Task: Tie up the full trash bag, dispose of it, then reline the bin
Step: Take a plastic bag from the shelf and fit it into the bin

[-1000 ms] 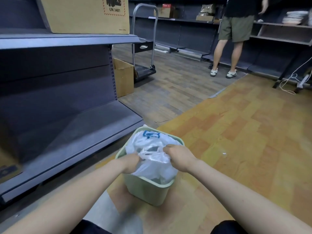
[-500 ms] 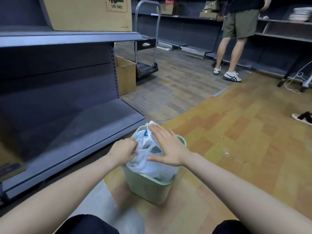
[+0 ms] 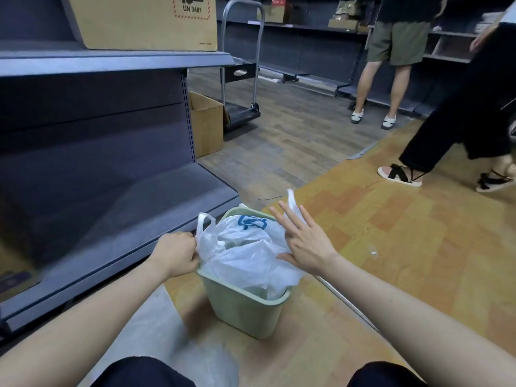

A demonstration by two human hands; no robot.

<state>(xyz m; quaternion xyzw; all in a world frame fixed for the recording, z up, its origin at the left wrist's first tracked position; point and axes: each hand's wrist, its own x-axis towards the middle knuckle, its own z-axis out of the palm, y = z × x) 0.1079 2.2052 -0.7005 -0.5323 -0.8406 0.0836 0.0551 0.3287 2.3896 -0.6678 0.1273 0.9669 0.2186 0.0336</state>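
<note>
**Thin white plastic, two loose handles, no knot yet**

A white, crinkled plastic trash bag [image 3: 245, 255] with a blue printed mark is seen bulging out of a small pale green rectangular plastic bin [image 3: 245, 311] on an orange-brown wooden floor [image 3: 405, 261], beside a grey metal shelving unit [image 3: 111, 177]. One looped bag handle [image 3: 205, 236] is pinched in the curled fingers of the left hand [image 3: 176, 256]. The right hand [image 3: 304, 241] is held flat with fingers spread straight, the other handle strip [image 3: 293, 208] standing behind them; whether it is actually gripped cannot be told.

Judged risks: the right handle may slip free, leaving the bag untied; the thin film may tear if pulled hard; the light bin may tip or lift. Two people's legs [image 3: 391, 88] pass nearby.
</note>
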